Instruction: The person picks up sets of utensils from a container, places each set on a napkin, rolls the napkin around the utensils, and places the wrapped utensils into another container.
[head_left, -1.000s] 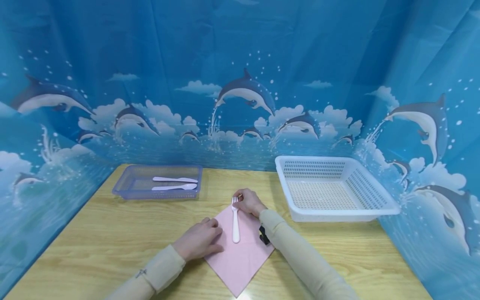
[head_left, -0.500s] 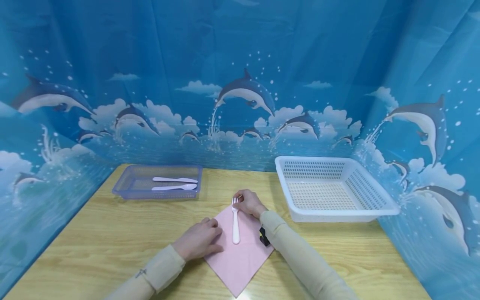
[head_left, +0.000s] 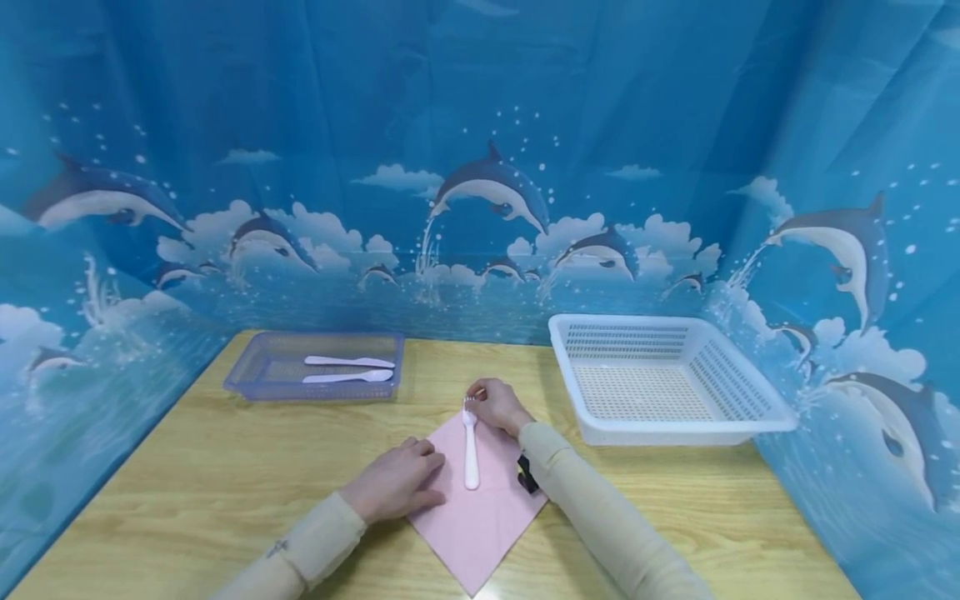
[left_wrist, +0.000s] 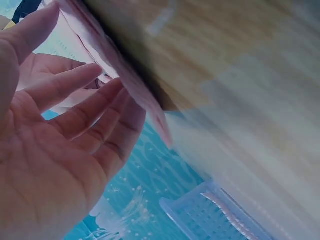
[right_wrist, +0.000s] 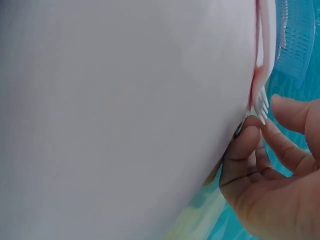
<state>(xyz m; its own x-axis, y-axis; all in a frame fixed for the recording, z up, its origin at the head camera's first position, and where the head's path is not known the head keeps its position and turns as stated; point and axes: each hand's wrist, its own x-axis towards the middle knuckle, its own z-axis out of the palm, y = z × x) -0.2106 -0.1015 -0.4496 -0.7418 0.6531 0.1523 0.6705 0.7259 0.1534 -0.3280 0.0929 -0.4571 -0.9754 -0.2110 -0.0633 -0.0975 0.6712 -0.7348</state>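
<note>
Beside right grip, the fork

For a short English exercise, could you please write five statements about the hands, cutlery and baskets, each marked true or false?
1. The fork lies on the napkin. True.
2. The left hand is at the napkin's left edge, the right hand close to the fork's tines. True.
3. The tines point toward the left hand. False: they point toward the right hand.
4. The spoon and the knife lie in the purple basket. True.
5. The baskets touch. False: the white basket stands apart from the purple one.
</note>
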